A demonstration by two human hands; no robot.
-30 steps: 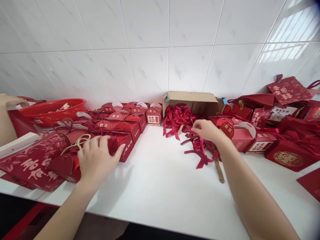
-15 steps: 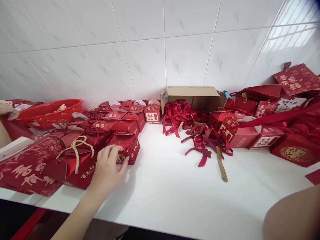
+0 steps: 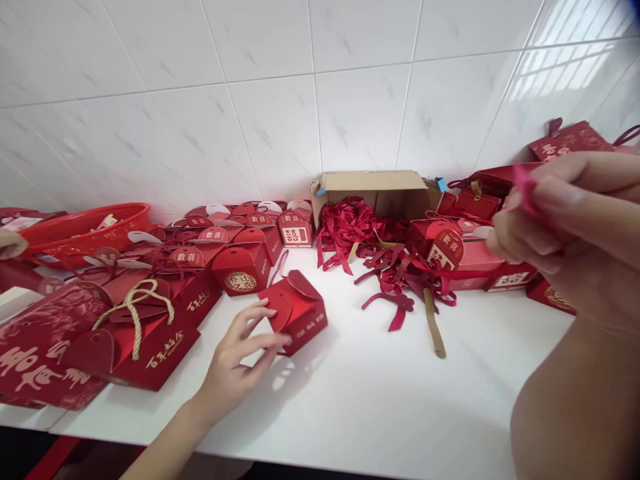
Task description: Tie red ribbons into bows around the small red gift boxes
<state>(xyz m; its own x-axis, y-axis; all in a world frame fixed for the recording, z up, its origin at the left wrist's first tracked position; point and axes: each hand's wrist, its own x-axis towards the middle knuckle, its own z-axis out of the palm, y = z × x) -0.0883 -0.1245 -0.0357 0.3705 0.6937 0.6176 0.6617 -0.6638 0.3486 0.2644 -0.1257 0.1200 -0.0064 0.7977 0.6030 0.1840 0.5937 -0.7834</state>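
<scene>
Red box (image 3: 301, 312) has shifted right; my half-spread left grip (image 3: 234, 363) holds its left side. My right grip (image 3: 575, 230), farther off, pinches ribbon (image 3: 523, 185).

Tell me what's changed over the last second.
The left hand has drawn a small red box rightward, away from the other boxes. The right hand has left the loose ribbons and come up toward the camera, pinching a pink-red ribbon. The cardboard box and red basin stayed put.

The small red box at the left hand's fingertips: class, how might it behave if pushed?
The small red box probably slides rather than rolls, given its flat sides. Its thin, folded flaps suggest light card, likely creasing if squeezed.
</scene>
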